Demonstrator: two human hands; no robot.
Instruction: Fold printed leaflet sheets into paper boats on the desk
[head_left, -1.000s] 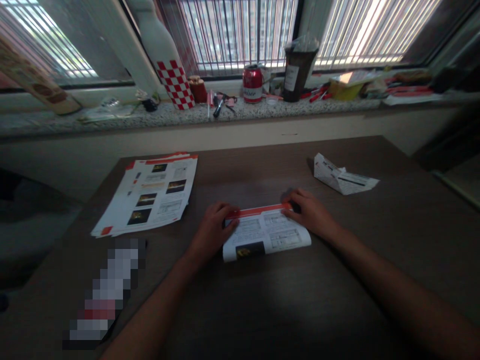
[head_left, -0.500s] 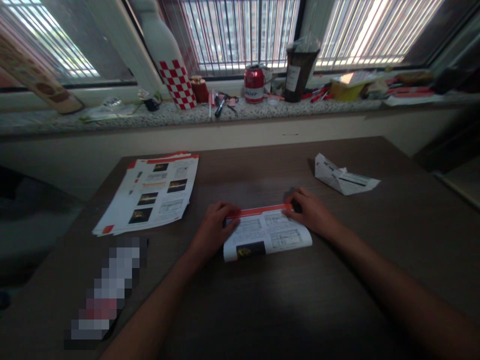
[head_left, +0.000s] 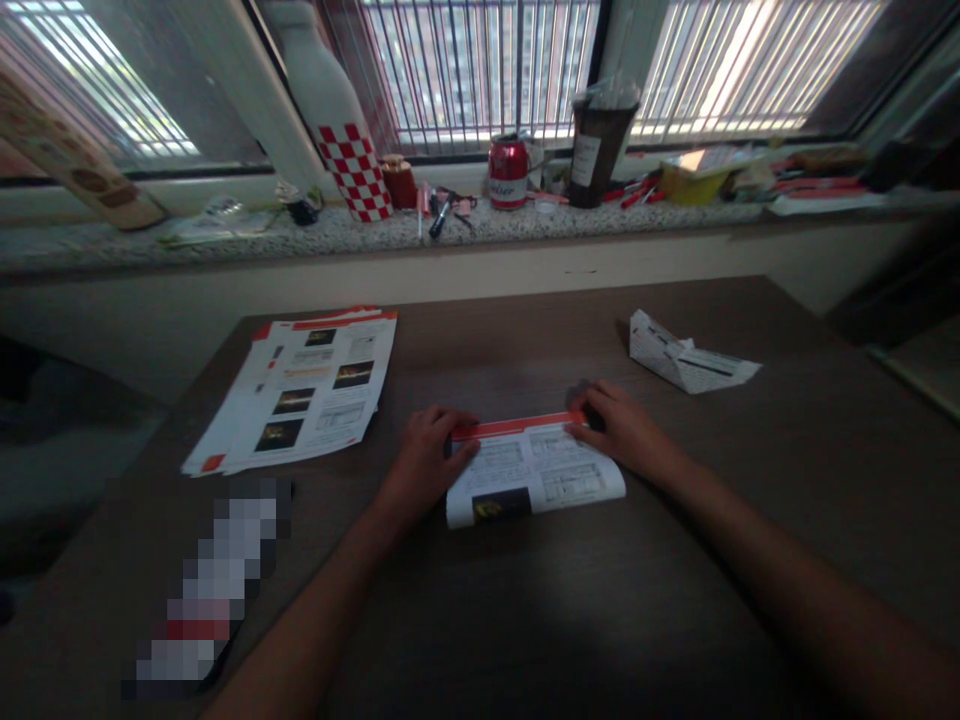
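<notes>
A printed sheet of paper [head_left: 536, 465] lies on the table in front of me, doubled over. Its near side bends in a soft, uncreased curve, and a red band runs along the far edge. My left hand [head_left: 435, 450] grips the far left corner, thumb on top of the paper. At the far right corner my right hand [head_left: 611, 425] pinches the sheet between thumb and fingers. Parts of the fingers at both corners are hidden or dim. To the right, beyond my right hand, stands a folded paper boat [head_left: 686, 355] made of printed paper.
A stack of printed sheets [head_left: 300, 390] lies at the left of the brown table [head_left: 510, 620]. Nearer to me is a blurred-out long object [head_left: 210, 590]. The windowsill [head_left: 525, 225] holds a checkered bottle [head_left: 349, 165], a red can [head_left: 508, 175] and a dark drink cup [head_left: 596, 150].
</notes>
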